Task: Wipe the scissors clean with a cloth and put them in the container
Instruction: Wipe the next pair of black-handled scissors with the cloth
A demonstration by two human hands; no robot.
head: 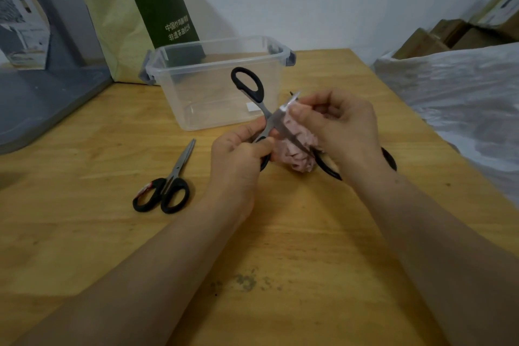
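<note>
Left grip [238, 154] is curled round the lower black handle of the open scissors [263, 108], whose steel blades cross in an X just in front of the clear plastic container [179, 98]. Right grip [342, 129] pinches a crumpled pink cloth [297, 154] onto one blade. A second pair [175, 174] lies closed on the grainy wooden tabletop [280, 233]; another pair's black loops [330, 171] show under the right wrist.
</note>
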